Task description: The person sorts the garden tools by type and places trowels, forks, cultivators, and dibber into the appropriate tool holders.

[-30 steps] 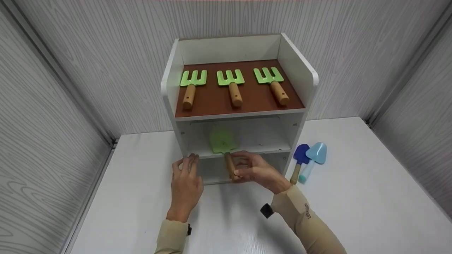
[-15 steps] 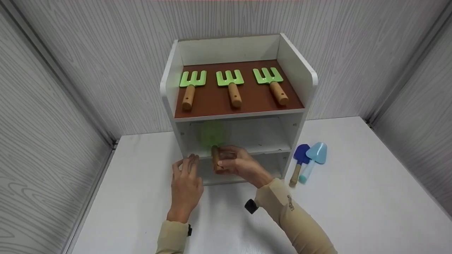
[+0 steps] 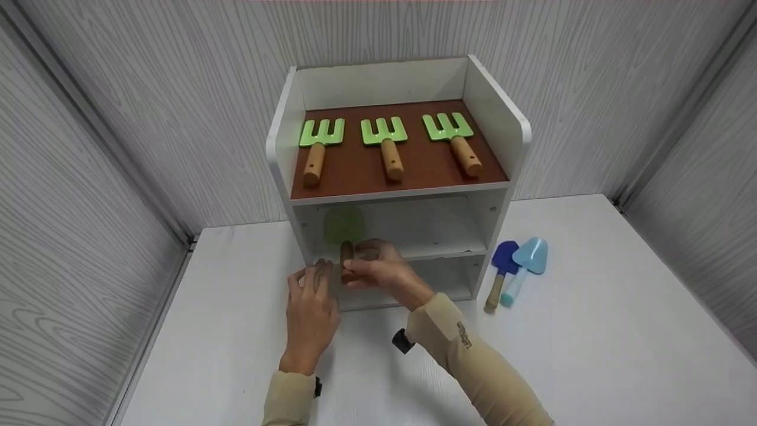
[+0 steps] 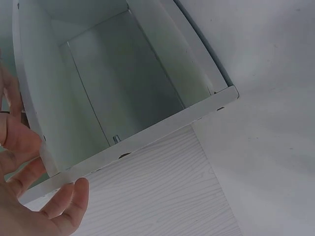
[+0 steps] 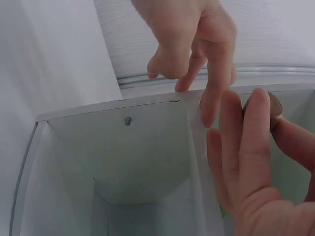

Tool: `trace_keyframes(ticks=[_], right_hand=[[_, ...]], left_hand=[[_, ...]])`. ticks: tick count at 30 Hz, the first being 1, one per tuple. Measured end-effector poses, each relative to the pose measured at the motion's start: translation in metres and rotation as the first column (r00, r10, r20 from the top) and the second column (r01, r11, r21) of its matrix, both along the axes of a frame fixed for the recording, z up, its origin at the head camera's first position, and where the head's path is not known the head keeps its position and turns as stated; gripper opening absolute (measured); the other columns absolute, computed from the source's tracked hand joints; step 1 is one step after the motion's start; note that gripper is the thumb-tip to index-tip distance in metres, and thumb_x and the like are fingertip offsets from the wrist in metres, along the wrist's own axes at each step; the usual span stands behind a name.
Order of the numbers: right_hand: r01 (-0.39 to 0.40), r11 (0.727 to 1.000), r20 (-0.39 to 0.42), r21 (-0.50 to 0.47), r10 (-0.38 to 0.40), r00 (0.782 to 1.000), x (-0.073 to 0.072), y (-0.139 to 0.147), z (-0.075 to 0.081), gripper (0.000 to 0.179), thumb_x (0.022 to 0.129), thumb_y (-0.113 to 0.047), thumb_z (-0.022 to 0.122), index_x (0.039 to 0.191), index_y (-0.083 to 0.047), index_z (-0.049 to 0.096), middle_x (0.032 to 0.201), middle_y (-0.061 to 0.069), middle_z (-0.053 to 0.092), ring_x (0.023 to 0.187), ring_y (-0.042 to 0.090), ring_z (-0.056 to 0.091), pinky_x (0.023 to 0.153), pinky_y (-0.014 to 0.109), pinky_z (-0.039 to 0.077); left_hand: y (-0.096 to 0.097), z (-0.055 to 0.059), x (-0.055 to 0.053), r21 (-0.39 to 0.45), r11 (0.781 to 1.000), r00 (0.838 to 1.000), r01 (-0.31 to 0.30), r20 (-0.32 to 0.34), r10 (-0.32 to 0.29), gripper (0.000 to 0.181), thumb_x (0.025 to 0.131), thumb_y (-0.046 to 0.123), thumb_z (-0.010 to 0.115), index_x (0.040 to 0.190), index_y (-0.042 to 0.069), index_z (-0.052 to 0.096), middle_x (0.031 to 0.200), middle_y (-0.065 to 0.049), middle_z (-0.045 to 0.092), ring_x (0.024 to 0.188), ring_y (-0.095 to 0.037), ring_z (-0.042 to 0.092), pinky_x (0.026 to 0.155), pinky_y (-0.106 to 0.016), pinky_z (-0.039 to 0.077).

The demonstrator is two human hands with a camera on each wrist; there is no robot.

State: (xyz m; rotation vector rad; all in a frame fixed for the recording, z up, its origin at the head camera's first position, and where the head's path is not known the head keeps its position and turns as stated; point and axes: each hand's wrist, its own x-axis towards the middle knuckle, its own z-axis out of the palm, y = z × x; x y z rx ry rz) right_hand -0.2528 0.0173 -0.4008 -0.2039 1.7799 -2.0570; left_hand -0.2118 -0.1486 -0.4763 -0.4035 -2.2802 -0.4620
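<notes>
In the head view, my right hand (image 3: 383,271) grips the wooden handle of a light green garden trowel (image 3: 344,225). Its broad blade reaches into the left part of the middle compartment of a white shelf unit (image 3: 401,194) and looks blurred. My left hand (image 3: 311,316) touches the unit's left front edge, by the middle shelf board, with its fingers fairly straight. The left wrist view has some of the left hand's fingers (image 4: 74,199) at the outer side of that edge. In the right wrist view, the handle end (image 5: 275,105) shows between the right hand's thumb and fingers.
On the brown top board lie three green hand forks with wooden handles: left (image 3: 319,142), middle (image 3: 387,142) and right (image 3: 455,139). A dark blue trowel (image 3: 505,258) and a light blue trowel (image 3: 531,257) lie on the white table (image 3: 597,331), right of the unit. Patterned walls surround the table.
My right hand has moved left and slightly up with the green trowel, bringing its blade from near the middle to the left side of the compartment. The left hand stays put.
</notes>
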Motion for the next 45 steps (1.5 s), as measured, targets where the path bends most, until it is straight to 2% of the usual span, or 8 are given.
trace_keyframes(ticks=[9, 17, 23, 27, 31, 34, 38, 45], right_hand=[[0.023, 1.0, -0.011, 0.012, -0.023, 1.0, -0.006, -0.009, 0.003, 0.047, 0.097, -0.004, 0.065, 0.137, 0.011, 0.048, 0.119, 0.022, 0.062, 0.097, 0.026, 0.07, 0.083, 0.036, 0.059], [0.043, 0.997, -0.011, 0.07, -0.042, 0.999, -0.013, -0.018, 0.008, 0.043, 0.097, -0.004, 0.065, 0.135, 0.01, 0.051, 0.121, 0.021, 0.062, 0.1, 0.03, 0.07, 0.08, 0.036, 0.06], [0.054, 0.988, -0.076, 0.143, -0.044, 0.996, -0.012, -0.014, 0.007, 0.037, 0.1, -0.011, 0.063, 0.13, 0.008, 0.053, 0.108, 0.02, 0.066, 0.081, 0.028, 0.073, 0.073, 0.038, 0.061], [0.048, 0.988, -0.079, 0.149, -0.037, 0.996, -0.01, -0.005, 0.006, 0.034, 0.102, -0.017, 0.061, 0.127, 0.005, 0.055, 0.104, 0.019, 0.068, 0.074, 0.03, 0.074, 0.07, 0.041, 0.061], [0.032, 0.988, -0.063, 0.151, -0.023, 0.998, -0.009, 0.007, 0.005, 0.032, 0.101, -0.018, 0.062, 0.124, 0.004, 0.057, 0.105, 0.023, 0.07, 0.082, 0.038, 0.074, 0.068, 0.042, 0.061], [0.015, 0.987, -0.049, 0.159, -0.007, 0.999, -0.007, 0.016, 0.004, 0.033, 0.1, -0.018, 0.061, 0.124, 0.005, 0.057, 0.108, 0.025, 0.07, 0.091, 0.041, 0.073, 0.073, 0.045, 0.061], [-0.004, 0.986, -0.034, 0.168, 0.01, 0.999, -0.004, 0.031, 0.0, 0.039, 0.099, -0.021, 0.062, 0.126, 0.006, 0.058, 0.11, 0.021, 0.07, 0.096, 0.039, 0.071, 0.078, 0.047, 0.06], [-0.051, 0.981, -0.038, 0.188, 0.059, 0.997, -0.002, 0.058, -0.01, 0.044, 0.098, -0.028, 0.063, 0.125, 0.007, 0.062, 0.116, 0.021, 0.07, 0.102, 0.038, 0.07, 0.081, 0.049, 0.059]], left_hand=[[-0.001, 0.002, 0.0, 0.013, 1.0, 1.0, -0.001, 0.03, 0.0, 0.053, 0.077, -0.013, 0.07, 0.129, -0.01, 0.062, 0.124, -0.023, 0.062, 0.108, -0.045, 0.051, 0.092, -0.052, 0.049], [-0.002, 0.002, 0.0, 0.012, 1.0, 1.0, -0.001, 0.009, 0.001, 0.051, 0.077, -0.012, 0.071, 0.127, -0.009, 0.063, 0.124, -0.021, 0.061, 0.108, -0.044, 0.05, 0.092, -0.052, 0.05], [-0.001, 0.001, -0.001, 0.01, 1.0, 1.0, 0.007, 0.007, -0.007, 0.05, 0.076, -0.012, 0.071, 0.126, -0.009, 0.063, 0.124, -0.021, 0.061, 0.108, -0.044, 0.05, 0.092, -0.051, 0.05], [0.0, 0.002, 0.0, 0.014, 1.0, 1.0, 0.012, 0.027, -0.012, 0.054, 0.076, -0.012, 0.072, 0.129, -0.009, 0.062, 0.126, -0.021, 0.06, 0.109, -0.044, 0.05, 0.093, -0.051, 0.049], [-0.001, 0.003, 0.0, 0.0, 1.0, 0.999, 0.008, 0.038, -0.008, 0.054, 0.076, -0.012, 0.072, 0.129, -0.01, 0.062, 0.126, -0.021, 0.06, 0.109, -0.044, 0.05, 0.095, -0.05, 0.047], [-0.001, 0.002, 0.0, -0.01, 1.0, 1.0, 0.005, 0.027, -0.005, 0.052, 0.075, -0.012, 0.072, 0.127, -0.01, 0.063, 0.125, -0.021, 0.06, 0.109, -0.044, 0.05, 0.097, -0.05, 0.046], [0.0, 0.001, -0.001, -0.006, 1.0, 1.0, 0.005, 0.018, -0.005, 0.052, 0.074, -0.012, 0.073, 0.125, -0.01, 0.064, 0.124, -0.021, 0.06, 0.108, -0.044, 0.05, 0.097, -0.051, 0.046], [0.0, 0.001, 0.002, 0.014, 1.0, 0.999, 0.008, 0.048, -0.009, 0.055, 0.076, -0.012, 0.071, 0.13, -0.01, 0.061, 0.126, -0.021, 0.06, 0.11, -0.044, 0.05, 0.096, -0.051, 0.047]])
